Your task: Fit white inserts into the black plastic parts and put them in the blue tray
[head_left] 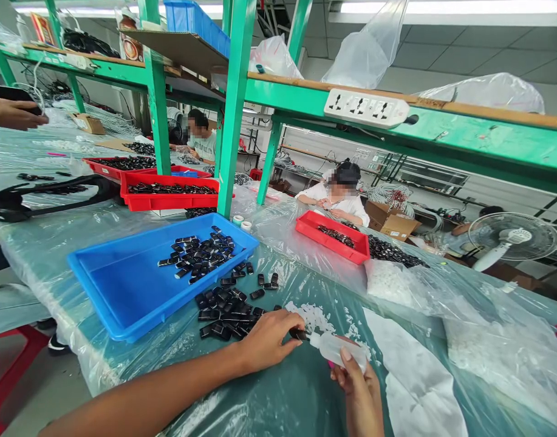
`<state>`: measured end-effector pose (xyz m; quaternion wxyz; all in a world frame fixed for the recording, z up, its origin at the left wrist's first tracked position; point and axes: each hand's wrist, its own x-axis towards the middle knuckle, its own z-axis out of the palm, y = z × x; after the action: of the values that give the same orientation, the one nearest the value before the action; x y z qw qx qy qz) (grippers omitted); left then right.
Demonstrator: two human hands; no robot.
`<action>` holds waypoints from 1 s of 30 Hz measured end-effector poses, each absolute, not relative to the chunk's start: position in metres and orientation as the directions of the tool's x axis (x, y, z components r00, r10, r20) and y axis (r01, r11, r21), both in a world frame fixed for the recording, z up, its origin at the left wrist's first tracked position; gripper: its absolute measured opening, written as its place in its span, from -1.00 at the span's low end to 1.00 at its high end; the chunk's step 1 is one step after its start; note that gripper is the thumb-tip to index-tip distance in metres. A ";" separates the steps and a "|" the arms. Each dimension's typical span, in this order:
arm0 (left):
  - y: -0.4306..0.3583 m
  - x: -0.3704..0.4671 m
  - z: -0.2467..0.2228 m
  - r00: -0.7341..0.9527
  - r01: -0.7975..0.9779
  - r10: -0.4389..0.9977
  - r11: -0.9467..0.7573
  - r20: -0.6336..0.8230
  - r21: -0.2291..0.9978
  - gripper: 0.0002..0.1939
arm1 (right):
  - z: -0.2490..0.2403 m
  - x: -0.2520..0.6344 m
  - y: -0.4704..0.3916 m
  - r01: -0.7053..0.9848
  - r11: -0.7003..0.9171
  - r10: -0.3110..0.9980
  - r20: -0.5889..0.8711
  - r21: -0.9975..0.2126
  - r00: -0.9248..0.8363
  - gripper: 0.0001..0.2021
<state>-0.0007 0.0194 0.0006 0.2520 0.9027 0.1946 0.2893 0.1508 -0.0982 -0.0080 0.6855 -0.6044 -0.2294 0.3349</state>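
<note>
Presently, left grip (pixel 269 341) pinches black piece (pixel 299 334), right grip (pixel 361 388) clasps translucent bottle (pixel 336 350); dark heap (pixel 223 311) beside blue tray (pixel 123 282).

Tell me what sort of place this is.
Likely a small-parts assembly workshop: black pieces lie in and beside a blue tray, a power strip runs along green shelving, and another person is across the table.

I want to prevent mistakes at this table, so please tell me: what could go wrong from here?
The left hand, beside loose black pieces, might scatter them. White bits near the white bottle could stick to the held black piece. The right hand, holding the bottle, might squeeze too hard.
</note>
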 end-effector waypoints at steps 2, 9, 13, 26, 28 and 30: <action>0.019 -0.001 0.002 0.776 0.216 0.460 -0.837 0.432 0.503 -0.87 | -0.004 0.149 -0.100 -0.124 0.026 0.727 -0.066 -0.992 0.683 -0.50; 0.018 -0.002 0.001 0.816 0.227 0.425 -0.859 0.392 0.458 -0.86 | 0.009 0.135 -0.103 0.028 0.039 0.699 0.047 -0.999 0.713 -0.49; 0.018 -0.001 0.000 0.817 0.224 0.455 -0.816 0.354 0.534 -0.85 | 0.011 0.131 -0.105 0.096 0.026 0.674 0.088 -0.995 0.734 -0.49; 0.017 -0.001 -0.002 0.821 0.142 0.474 -0.708 0.318 0.692 -0.77 | 0.010 0.135 -0.108 0.232 -0.005 0.662 0.170 -0.973 0.730 -0.52; 0.018 0.000 -0.003 0.816 0.148 0.491 -0.687 0.304 0.711 -0.80 | 0.010 0.135 -0.108 0.228 0.004 0.667 0.173 -0.974 0.725 -0.53; 0.018 0.001 -0.004 0.810 0.161 0.507 -0.676 0.295 0.719 -0.83 | 0.010 0.135 -0.108 0.215 0.011 0.681 0.165 -0.976 0.713 -0.54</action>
<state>0.0015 0.0184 -0.0039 0.3552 0.8825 0.1894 0.2434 0.1346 -0.1077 0.0101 0.6297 -0.6783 -0.3305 0.1849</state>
